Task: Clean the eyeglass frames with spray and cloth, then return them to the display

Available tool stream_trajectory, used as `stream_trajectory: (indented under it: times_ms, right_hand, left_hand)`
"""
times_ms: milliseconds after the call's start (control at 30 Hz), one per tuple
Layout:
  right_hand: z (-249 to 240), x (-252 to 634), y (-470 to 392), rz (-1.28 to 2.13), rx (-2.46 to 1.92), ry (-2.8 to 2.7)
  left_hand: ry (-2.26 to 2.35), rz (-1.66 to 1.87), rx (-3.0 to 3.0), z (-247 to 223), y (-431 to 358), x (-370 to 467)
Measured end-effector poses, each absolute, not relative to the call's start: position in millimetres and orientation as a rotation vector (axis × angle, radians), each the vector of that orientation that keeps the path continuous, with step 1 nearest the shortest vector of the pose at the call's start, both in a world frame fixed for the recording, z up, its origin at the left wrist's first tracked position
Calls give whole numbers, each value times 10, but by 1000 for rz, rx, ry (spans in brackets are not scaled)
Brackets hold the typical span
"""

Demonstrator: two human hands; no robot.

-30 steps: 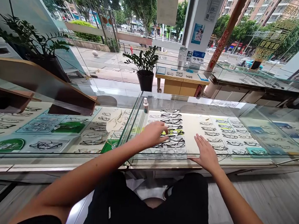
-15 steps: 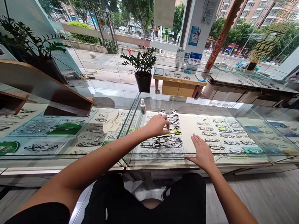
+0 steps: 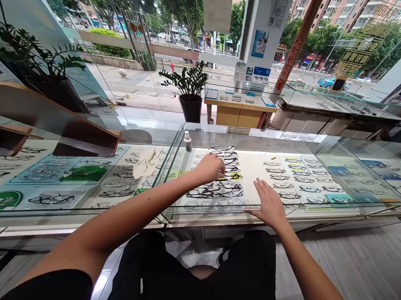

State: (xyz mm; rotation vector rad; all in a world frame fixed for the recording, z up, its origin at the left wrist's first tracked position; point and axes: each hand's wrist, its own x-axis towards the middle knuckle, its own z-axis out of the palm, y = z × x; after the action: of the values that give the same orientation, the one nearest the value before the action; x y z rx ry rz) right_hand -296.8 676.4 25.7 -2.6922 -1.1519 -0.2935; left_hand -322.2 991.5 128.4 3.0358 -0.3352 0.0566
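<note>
My left hand [image 3: 210, 168] reaches over the glass counter [image 3: 255, 146] with its fingers curled in and pinched together. Its fingertips are at the end of a dark pair of eyeglasses [image 3: 233, 176] beside a yellow-green strip; the hand partly hides the grip. Several more eyeglasses [image 3: 215, 190] lie in rows in front of and behind this hand. My right hand [image 3: 268, 204] is open, fingers stretched out and thumb apart, resting at the counter's front edge with nothing in it. Rows of other eyeglasses [image 3: 283, 186] lie just beyond it.
A small white spray bottle [image 3: 188, 142] stands behind my left hand. To the left are a crumpled cream cloth [image 3: 146, 163] and a brown wooden stand [image 3: 86, 134]. A potted plant [image 3: 191, 106] and a small table [image 3: 238, 114] with eyeglasses stand beyond the counter.
The fingers of my left hand have drawn closer together at the dark eyeglasses. My right hand stays spread at the counter edge. The view has shifted slightly.
</note>
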Motion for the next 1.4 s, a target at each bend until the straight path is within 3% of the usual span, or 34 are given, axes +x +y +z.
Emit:
stream_trajectory:
  times_ms: [867, 1167, 1400]
  right_hand:
    - [234, -2953, 6761, -301, -2679, -1163]
    - [277, -2975, 6777, -294, -2674, -1156]
    - [278, -2980, 6778, -290, -2667, -1152]
  left_hand:
    - [-126, 180, 3100, 1443, 10125, -2739]
    - [-49, -120, 3018, 1407, 10326, -2235]
    - [-56, -133, 2995, 1376, 10358, -2067]
